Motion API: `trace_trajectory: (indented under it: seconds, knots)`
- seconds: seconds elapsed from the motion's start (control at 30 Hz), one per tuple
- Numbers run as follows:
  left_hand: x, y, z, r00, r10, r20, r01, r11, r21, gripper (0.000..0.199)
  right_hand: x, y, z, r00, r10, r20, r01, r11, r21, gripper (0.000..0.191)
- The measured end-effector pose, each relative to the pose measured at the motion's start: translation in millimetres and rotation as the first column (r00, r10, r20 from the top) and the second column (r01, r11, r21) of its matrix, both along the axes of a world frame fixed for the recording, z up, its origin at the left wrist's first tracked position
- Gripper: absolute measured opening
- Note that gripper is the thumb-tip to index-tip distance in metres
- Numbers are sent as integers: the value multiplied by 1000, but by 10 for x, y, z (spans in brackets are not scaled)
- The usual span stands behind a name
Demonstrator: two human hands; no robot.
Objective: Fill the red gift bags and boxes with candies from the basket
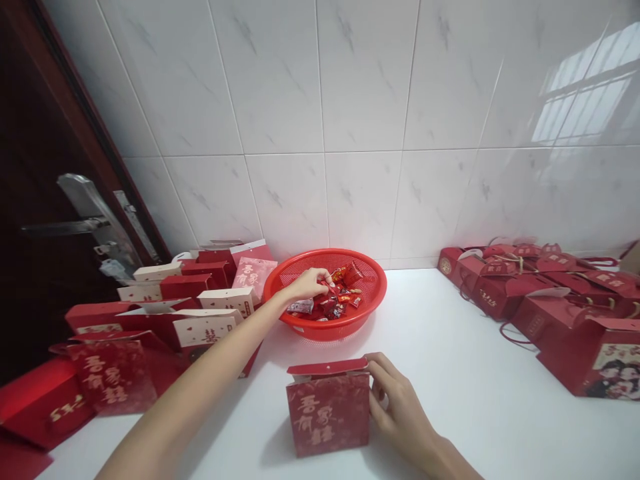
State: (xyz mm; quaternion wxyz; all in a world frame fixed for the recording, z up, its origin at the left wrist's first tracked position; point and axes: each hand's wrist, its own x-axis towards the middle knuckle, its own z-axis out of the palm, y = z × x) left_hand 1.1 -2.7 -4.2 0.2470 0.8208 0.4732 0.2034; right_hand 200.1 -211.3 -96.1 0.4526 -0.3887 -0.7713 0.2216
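Observation:
My left hand reaches into a red plastic colander, its fingertips pinched on a red-wrapped candy. Around the fingers lie several wrapped candies, mostly red, with a pale packet on the near left side. Closer to me a red paper gift box with pale Chinese characters stands upright on the white table, its top flap partly raised. My right hand grips the box's right side, fingers at the top edge. The box's inside is hidden from here.
Several red and cream gift boxes stand crowded at the left, some with raised flaps. More red boxes with cord handles fill the right side of the white table. Behind is a tiled wall; a dark door is at the left.

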Motion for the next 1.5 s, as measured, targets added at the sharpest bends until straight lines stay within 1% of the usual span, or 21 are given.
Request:
trace_trajectory:
  seconds: [0.07,0.17,0.27,0.33,0.43,0.5,0.53,0.6,0.63,0.67,0.7,0.73,0.77,0.83,0.9,0.97,1.03,1.1,1.2,1.37,1.5]
  knots:
    - [-1,39,-41,995,-8,100,12,999,-45,15,0,-1,4,1000,2,5,-2,1000,-9,21]
    - [-12,57,-86,981,-16,194,34,995,-90,13,-2,-4,8,1000,9,5,-9,1000,-16,22]
    - [-23,34,-89,970,-25,241,51,994,-100,12,-4,-7,9,1000,9,4,-9,1000,-24,23]
    - [-29,5,-71,973,-25,229,44,996,-81,13,-4,-8,8,1000,7,3,-7,1000,-28,23]
    - [-37,-41,-28,997,27,65,-29,999,30,21,1,-7,8,1000,1,6,-1,1000,-29,24]
    - [-40,-64,-2,997,71,-42,-66,993,101,21,4,-5,11,1000,-3,13,4,999,-35,25]
    - [-39,-75,8,995,77,-69,-69,991,114,20,5,-3,14,1000,-3,15,4,999,-39,25]
    - [-27,-98,20,994,53,-96,-44,994,98,17,5,0,19,1000,1,16,0,999,-51,25]
    - [-15,-113,22,994,20,-112,-12,997,75,15,4,1,21,1000,3,15,-2,998,-57,25]
    - [0,-131,22,990,-31,-139,38,998,46,12,4,2,23,1000,5,14,-4,998,-61,24]
    - [17,-150,19,979,-99,-181,104,994,17,17,3,3,23,1000,6,14,-5,998,-64,24]
    - [36,-171,12,954,-174,-243,176,984,-11,27,2,2,22,1000,6,16,-5,998,-65,23]
    - [54,-190,3,915,-242,-323,244,969,-36,38,1,2,20,1000,6,18,-5,998,-64,22]
    - [85,-221,-24,803,-322,-501,335,940,-69,54,0,-1,11,1000,3,21,-2,998,-60,21]
    - [104,-232,-57,707,-323,-629,353,932,-82,60,-1,-3,2,1000,1,25,0,998,-56,19]
    - [113,-224,-88,666,-306,-681,356,932,-70,58,-2,-4,-2,1000,0,27,1,999,-53,19]
    - [119,-201,-110,678,-318,-663,385,922,-48,50,-2,-4,2,1000,-1,25,2,999,-47,18]
    - [123,-173,-125,721,-347,-599,408,912,-37,37,0,-3,12,1000,-3,24,4,999,-43,19]
    - [124,-138,-148,777,-351,-522,389,920,-39,23,3,-2,24,1000,-3,26,4,999,-44,19]
    - [99,-107,-173,820,-308,-483,343,939,-18,16,2,-2,18,1000,3,24,-2,999,-44,19]
    - [75,-75,-131,884,-232,-407,280,958,62,15,2,-6,28,1000,-5,23,6,999,-47,19]
